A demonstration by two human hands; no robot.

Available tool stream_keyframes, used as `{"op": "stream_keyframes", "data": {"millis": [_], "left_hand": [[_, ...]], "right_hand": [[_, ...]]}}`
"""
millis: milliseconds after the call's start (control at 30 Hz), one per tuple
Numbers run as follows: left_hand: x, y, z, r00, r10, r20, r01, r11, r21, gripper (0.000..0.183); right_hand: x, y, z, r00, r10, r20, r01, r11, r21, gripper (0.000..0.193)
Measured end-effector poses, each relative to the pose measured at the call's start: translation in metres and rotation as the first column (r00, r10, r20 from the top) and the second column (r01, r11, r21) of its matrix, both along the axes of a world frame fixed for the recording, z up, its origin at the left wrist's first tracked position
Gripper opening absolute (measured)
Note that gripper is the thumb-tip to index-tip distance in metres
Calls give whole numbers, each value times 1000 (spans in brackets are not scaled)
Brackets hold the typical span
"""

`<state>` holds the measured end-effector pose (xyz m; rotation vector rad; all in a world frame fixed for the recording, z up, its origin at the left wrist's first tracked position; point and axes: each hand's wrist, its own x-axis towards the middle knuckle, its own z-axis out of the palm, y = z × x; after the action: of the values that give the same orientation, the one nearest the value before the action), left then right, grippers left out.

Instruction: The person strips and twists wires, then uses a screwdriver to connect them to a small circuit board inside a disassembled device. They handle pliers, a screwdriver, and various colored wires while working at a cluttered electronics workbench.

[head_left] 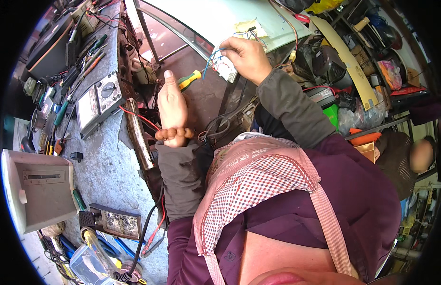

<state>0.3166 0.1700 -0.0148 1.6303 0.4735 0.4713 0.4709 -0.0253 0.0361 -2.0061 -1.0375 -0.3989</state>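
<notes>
My right hand (248, 58) pinches thin blue wires (211, 61) between thumb and fingertips. Just below those fingertips is a small white part (226, 71), at the near edge of a pale panel; its kind is hard to make out. Lower and to the left, my left hand (172, 105) is closed round a screwdriver (189, 80) with a yellow and green handle. The handle's end sticks out beside the thumb, and my palm hides the rest. The screwdriver is apart from the blue wires.
On the workbench (106, 166) at left lie an analogue multimeter (99, 102), several hand tools and a white casing (40, 190). Red and black leads hang over its edge. Cluttered shelves (363, 66) stand at right, with another person (396, 159) nearby.
</notes>
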Motion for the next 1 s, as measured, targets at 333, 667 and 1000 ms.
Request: {"op": "stream_keyframes", "data": {"millis": [333, 667, 1000], "left_hand": [[-7, -10, 16, 991, -64, 119, 104, 925, -366, 26], [-1, 4, -10, 971, -117, 211, 177, 939, -294, 23], [-1, -4, 0, 984, -178, 5, 177, 974, -141, 26]], "right_hand": [[2, -1, -3, 1000, -15, 11, 16, 999, -29, 12], [3, -2, -3, 997, -26, 71, 29, 999, -40, 12], [1, -2, -4, 995, -26, 97, 28, 999, -18, 13]]}}
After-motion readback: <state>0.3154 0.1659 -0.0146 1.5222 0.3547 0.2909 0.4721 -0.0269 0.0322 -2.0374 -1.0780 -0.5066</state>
